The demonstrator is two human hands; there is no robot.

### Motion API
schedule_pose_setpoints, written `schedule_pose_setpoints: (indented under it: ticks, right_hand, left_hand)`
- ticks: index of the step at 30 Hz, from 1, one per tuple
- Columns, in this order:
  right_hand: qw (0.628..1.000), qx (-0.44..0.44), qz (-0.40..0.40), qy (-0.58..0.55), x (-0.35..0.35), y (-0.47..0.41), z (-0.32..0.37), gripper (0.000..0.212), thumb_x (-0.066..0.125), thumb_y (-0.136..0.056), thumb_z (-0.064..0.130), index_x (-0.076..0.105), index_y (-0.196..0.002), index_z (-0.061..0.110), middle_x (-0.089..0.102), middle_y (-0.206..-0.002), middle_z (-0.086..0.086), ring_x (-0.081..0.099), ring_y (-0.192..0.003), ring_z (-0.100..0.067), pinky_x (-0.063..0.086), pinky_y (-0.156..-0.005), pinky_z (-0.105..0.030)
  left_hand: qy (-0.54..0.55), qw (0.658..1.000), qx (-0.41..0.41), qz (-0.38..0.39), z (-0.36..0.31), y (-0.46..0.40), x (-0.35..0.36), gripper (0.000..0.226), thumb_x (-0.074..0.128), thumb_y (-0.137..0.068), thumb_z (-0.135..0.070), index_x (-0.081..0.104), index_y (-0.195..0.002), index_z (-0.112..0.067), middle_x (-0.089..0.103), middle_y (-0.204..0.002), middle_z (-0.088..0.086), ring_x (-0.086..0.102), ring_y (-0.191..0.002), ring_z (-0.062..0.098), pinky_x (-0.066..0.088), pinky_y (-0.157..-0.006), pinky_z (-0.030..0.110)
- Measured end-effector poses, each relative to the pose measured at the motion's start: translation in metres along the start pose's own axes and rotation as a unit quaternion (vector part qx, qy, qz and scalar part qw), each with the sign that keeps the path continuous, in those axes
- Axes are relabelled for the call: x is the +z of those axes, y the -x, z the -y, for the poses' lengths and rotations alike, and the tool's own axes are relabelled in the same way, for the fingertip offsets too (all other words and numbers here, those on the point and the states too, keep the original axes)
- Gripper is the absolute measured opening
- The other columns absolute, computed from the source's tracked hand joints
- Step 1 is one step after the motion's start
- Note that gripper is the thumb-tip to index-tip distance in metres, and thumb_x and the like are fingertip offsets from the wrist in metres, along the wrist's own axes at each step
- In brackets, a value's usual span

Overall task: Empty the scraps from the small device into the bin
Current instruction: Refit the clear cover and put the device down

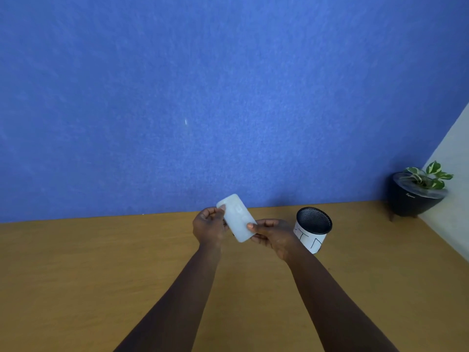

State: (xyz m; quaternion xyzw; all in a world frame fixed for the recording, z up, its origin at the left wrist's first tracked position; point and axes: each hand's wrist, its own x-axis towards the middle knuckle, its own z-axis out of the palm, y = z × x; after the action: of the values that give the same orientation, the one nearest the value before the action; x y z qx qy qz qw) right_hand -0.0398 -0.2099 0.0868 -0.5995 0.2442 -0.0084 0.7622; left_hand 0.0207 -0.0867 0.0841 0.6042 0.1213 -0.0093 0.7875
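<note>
Two hands hold a small white device [237, 217] in the air above the wooden table [101, 275], just in front of the blue wall [228, 85]. The device is a rounded, pale oblong, tilted so that its upper end leans left and its lower end points down to the right. The left hand [209, 226] is closed on the upper left edge, its thumb pressed on the front face. The right hand [272, 235] is closed on the lower right end, thumb on top and fingers curled beneath. Faint markings show on the device's face, too blurred to read. Both bare forearms reach in from the bottom of the view.

Just beside the right hand, to its right, a small bin [313, 228] stands on the table: a black mesh cup with a white paper band bearing dark drawn lines. Its inside looks dark. Well apart, in the far right corner, a potted plant [418, 191] with green and white leaves sits in a dark bowl-shaped pot on short legs.
</note>
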Motion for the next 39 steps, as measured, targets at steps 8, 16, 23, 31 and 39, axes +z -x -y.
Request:
schedule_pose_setpoints:
  ticks: [8,16,23,31,39]
  right_hand:
    - [0.996,0.062,0.04,-0.056,0.004,0.006,-0.009,0.012,0.073,-0.075,0.01,0.065,-0.081,0.004,0.07,-0.071,-0.008,0.067,-0.058,-0.011,0.058,-0.053,-0.015]
    - [0.993,0.086,0.064,-0.054,0.014,0.008,-0.013,0.013,0.067,-0.079,-0.003,0.062,-0.09,-0.005,0.067,-0.077,-0.013,0.069,-0.056,-0.009,0.057,-0.06,-0.015]
    - [0.996,0.078,0.024,-0.04,0.017,0.009,-0.014,0.028,0.069,-0.076,-0.002,0.06,-0.102,-0.007,0.066,-0.074,-0.011,0.066,-0.05,-0.007,0.056,-0.051,-0.014]
    - [0.995,-0.058,-0.038,0.07,0.004,0.0,0.004,0.021,0.067,-0.082,0.021,0.068,-0.096,0.005,0.065,-0.089,-0.003,0.058,-0.081,-0.016,0.049,-0.068,-0.029]
    - [0.987,-0.109,-0.077,0.089,0.0,-0.007,-0.001,0.008,0.072,-0.076,0.009,0.071,-0.083,0.005,0.07,-0.089,-0.016,0.062,-0.075,-0.022,0.051,-0.072,-0.034]
  left_hand:
    - [0.021,0.999,-0.007,-0.041,0.001,-0.001,0.001,0.013,0.066,-0.085,-0.01,0.056,-0.078,-0.005,0.059,-0.071,0.004,0.059,-0.064,0.017,0.054,-0.043,0.019]
    - [-0.002,0.999,0.018,-0.043,0.01,0.001,0.002,0.025,0.067,-0.085,-0.01,0.051,-0.065,-0.015,0.056,-0.069,0.006,0.06,-0.077,0.027,0.054,-0.05,0.026]
    - [-0.014,0.999,0.015,-0.045,0.012,0.0,0.002,0.024,0.067,-0.084,-0.011,0.051,-0.067,-0.015,0.057,-0.071,0.006,0.061,-0.073,0.024,0.054,-0.045,0.019]
    - [-0.029,0.998,0.04,0.043,0.011,-0.001,-0.003,0.014,0.063,-0.087,-0.006,0.055,-0.074,-0.005,0.055,-0.07,0.006,0.056,-0.069,0.021,0.053,-0.06,0.032]
    - [-0.074,0.989,0.043,0.117,0.012,0.003,-0.002,0.011,0.065,-0.086,-0.01,0.059,-0.077,-0.009,0.063,-0.076,0.008,0.062,-0.068,0.02,0.058,-0.052,0.025]
